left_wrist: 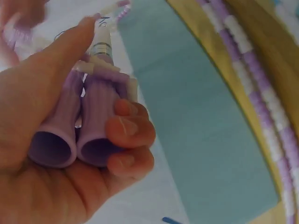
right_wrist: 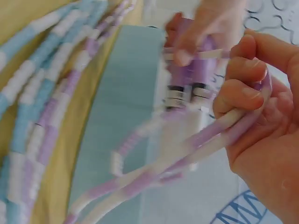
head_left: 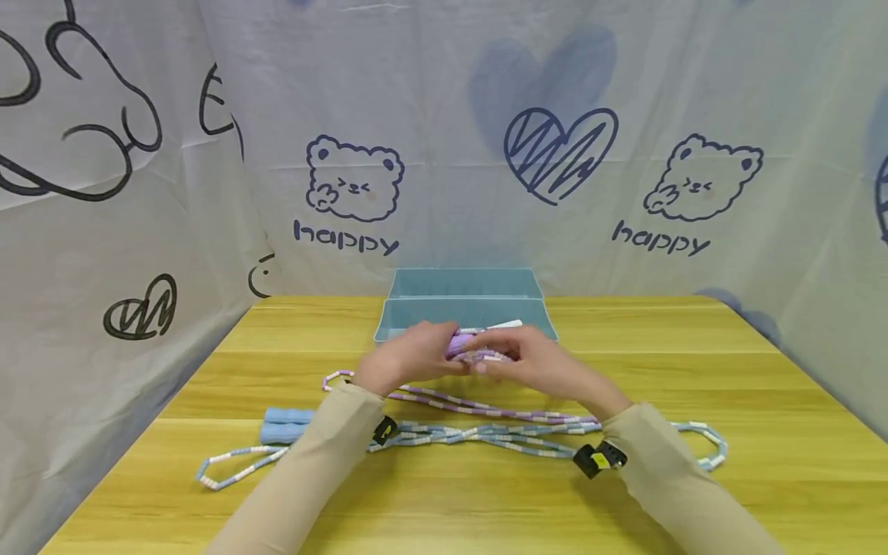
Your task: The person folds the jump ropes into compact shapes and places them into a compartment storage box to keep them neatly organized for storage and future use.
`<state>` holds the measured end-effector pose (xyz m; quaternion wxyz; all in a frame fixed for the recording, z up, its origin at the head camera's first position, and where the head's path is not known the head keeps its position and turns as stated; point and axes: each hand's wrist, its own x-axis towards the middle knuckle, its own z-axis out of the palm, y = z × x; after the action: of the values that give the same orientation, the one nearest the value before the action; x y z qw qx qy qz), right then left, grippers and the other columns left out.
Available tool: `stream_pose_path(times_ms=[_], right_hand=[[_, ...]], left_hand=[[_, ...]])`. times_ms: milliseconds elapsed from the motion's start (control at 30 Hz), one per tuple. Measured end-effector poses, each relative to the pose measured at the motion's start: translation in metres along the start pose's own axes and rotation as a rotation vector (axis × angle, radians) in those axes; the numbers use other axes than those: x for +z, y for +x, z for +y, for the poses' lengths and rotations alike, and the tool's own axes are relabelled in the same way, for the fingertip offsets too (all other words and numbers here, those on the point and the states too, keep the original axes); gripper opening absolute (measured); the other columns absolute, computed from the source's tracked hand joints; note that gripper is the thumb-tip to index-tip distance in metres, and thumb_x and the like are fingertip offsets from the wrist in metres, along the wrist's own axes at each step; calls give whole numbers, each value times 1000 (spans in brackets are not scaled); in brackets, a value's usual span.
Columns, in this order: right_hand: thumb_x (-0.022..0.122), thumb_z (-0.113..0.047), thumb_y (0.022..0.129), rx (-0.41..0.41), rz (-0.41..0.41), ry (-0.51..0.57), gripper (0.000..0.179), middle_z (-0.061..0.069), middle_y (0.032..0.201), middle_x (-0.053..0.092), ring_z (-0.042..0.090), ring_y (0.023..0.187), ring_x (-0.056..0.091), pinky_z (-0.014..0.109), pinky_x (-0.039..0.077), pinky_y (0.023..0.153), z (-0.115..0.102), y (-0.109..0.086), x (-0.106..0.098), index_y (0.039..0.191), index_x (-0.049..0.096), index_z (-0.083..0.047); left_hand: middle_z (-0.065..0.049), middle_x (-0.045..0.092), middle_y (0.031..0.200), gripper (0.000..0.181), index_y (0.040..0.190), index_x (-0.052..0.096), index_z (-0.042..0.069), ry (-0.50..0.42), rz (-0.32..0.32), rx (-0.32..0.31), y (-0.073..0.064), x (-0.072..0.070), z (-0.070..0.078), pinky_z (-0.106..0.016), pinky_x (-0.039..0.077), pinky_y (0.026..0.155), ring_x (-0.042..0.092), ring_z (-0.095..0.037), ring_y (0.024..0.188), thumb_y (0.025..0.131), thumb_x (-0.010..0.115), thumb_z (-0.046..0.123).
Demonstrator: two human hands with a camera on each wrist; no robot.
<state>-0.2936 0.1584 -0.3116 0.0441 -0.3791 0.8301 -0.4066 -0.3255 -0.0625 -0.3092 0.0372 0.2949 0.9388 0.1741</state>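
Left fingers (left_wrist: 134,133) clasp the purple handles (left_wrist: 97,105) near the bin's (head_left: 466,287) six o'clock edge; right fingers (right_wrist: 239,95) grip their rope (right_wrist: 138,184), apparently mid-bundling. Next seems to call for winding in the slack.

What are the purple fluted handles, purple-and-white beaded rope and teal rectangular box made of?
Purple fluted handles: probably satin moulded plastic; smooth hollow ends. Purple-and-white beaded rope: likely plastic tubes; short, softly shiny segments. Teal rectangular box: apparently matte plastic; thin walls.
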Motion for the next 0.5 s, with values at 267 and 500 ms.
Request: stream_pose_path(times_ms=[267,500], right_hand=[[64,-32,97,83,72,24,35,-2,103,72,23,55,54,30,46,50,-9,-9,-23,130,64,-20],[72,-29,91,143,119,-43,32,-1,94,72,19,53,48,29,42,47,-21,-19,-39,121,69,-16]], left_hand=[[-1,56,78,18,96,54,13,-20,-9,92,0,-2,-5,-29,43,61,51,-14,66,95,63,29],[0,54,77,14,95,53,14,15,-14,75,-1,-3,-4,-28,42,60,50,-13,67,93,64,22]])
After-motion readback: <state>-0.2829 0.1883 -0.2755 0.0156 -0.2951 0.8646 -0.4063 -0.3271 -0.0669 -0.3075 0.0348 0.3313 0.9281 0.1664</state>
